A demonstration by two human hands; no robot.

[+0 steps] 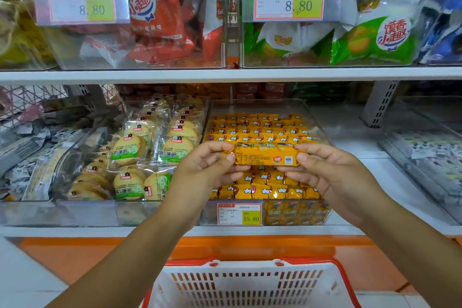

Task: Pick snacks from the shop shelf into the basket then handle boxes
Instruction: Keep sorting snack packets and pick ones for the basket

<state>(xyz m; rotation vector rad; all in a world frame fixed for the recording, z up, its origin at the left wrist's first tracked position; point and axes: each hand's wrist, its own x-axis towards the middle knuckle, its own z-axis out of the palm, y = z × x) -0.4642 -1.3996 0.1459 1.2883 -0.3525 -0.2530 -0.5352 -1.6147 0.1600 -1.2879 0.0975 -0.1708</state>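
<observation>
The person holds a long yellow-orange foil snack packet (266, 156) level between both hands, just above the clear plastic bin (257, 101) on the lower white shelf, where rows of matching small yellow packets lie. The left hand (207, 170) pinches the packet's left end between thumb and curled fingers. The right hand (332, 172) pinches the right end the same way, thumb on the printed face. The white plastic shopping basket with a red rim (250, 261) sits well below, under the forearms.

The step in hand looks like moving this packet from bin to basket. It would go best with a light grip kept at the crimped ends, so the contents are not crushed. The packet should be drawn back toward the body until it clears the bin's front wall and its price tag, then lowered and let go close above the basket rather than dropped from shelf height. One hand would probably be enough for the carry
</observation>
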